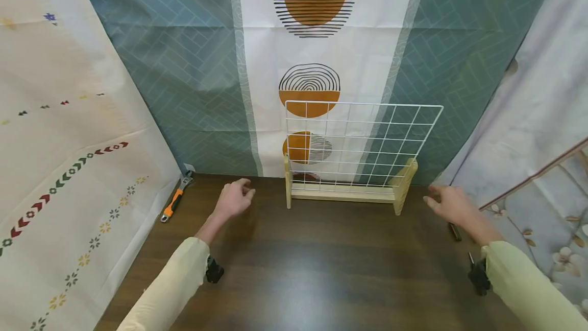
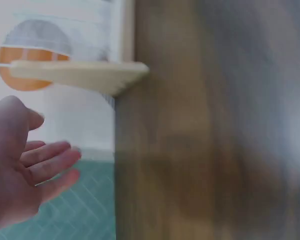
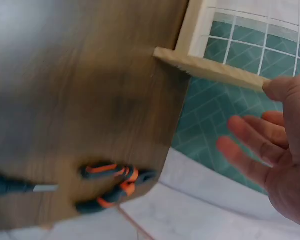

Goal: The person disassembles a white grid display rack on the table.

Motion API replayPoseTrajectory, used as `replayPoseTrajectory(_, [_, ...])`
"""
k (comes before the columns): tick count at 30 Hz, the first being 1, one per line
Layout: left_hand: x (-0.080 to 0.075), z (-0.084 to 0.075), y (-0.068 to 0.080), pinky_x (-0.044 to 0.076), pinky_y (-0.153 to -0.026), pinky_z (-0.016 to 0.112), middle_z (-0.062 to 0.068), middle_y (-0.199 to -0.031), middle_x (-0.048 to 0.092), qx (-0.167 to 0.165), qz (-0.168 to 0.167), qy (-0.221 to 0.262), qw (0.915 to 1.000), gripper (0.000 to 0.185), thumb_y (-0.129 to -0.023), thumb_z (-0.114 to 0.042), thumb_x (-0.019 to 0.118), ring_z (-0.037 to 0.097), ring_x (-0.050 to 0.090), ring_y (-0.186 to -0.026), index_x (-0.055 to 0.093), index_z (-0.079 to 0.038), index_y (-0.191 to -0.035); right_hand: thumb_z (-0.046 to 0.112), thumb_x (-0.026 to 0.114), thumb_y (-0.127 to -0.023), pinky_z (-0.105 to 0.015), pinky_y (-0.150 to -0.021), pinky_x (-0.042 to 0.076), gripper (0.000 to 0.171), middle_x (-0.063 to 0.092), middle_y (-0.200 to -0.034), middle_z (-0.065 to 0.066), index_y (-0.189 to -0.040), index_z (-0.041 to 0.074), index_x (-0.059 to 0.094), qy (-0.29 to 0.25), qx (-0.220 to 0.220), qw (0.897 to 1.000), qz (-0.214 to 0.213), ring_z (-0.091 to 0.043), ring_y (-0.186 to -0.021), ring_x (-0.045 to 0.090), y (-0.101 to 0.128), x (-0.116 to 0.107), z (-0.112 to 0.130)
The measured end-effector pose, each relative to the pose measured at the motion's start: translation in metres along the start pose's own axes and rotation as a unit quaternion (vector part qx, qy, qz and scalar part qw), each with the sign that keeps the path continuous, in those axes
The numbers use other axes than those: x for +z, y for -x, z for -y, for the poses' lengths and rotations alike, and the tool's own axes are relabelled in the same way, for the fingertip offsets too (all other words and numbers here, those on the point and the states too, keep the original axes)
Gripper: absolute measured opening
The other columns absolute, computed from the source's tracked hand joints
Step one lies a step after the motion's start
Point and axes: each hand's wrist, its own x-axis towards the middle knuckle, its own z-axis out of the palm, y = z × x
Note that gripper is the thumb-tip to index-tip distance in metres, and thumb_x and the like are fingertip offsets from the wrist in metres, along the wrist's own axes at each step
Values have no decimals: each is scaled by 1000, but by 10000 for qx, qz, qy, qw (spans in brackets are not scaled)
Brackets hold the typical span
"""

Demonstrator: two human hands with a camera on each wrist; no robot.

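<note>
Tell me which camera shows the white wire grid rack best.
The head view. It shows the whole white wire grid rack standing on its wooden feet between both hands. The right wrist view catches only a corner of the grid and one wooden foot; the left wrist view shows just a blurred wooden foot.

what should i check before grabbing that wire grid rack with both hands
1. Left hand empty: ok, fingers loosely curled, holding nothing.
2. Right hand empty: ok, fingers spread, holding nothing.
3. Wire grid rack upright on its wooden base: ok, standing at the back of the table.
4. Hands flank the rack: ok, one on each side, neither touching it.
5. Tools out of the way: ok, wrench lies far left; pliers lie near the table's right edge.
6. Base sits steady: cannot tell.
</note>
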Motion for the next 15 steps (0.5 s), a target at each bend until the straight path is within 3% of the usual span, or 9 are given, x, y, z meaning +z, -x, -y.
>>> replayPoseTrajectory(3, [5, -20, -17, 55, -84, 50, 20, -112, 68, -63, -102, 815, 9966, 38, -98, -10, 58, 36, 67, -101, 53, 6, -131, 14, 61, -98, -57, -74, 54, 47, 65, -110, -34, -130, -19, 49, -592, 167, 9980, -110, -46, -93, 66, -11, -2, 7])
replayPoseTrajectory(6, [13, -39, -35, 54, -88, 49, 24, -121, 62, -11, 13, 1322, 9912, 47, -96, -6, 57, 37, 65, -108, 43, 4, -140, 10, 57, -99, -59, -78, 53, 53, 53, -124, -41, -139, -18, 37, -1151, 361, 9924, -231, -54, -105, 60, -24, -3, 12])
replayPoseTrajectory(11, [25, -60, -62, 49, -97, 51, 31, -133, 52, 208, 141, 1709, 9850, 59, -94, -1, 58, 43, 59, -117, 35, 0, -148, 1, 52, -98, -54, -79, 55, 59, 41, -134, -43, -147, -16, 24, -1898, 377, 9802, -408, -56, -111, 56, -44, -2, 16])
replayPoseTrajectory(15, [33, -68, -75, 46, -101, 51, 30, -139, 48, 253, 93, 1799, 9833, 62, -94, 1, 58, 47, 55, -121, 34, -4, -150, -1, 50, -97, -48, -75, 57, 59, 41, -134, -42, -147, -15, 22, -2095, 382, 9756, -528, -56, -111, 56, -55, 1, 15])
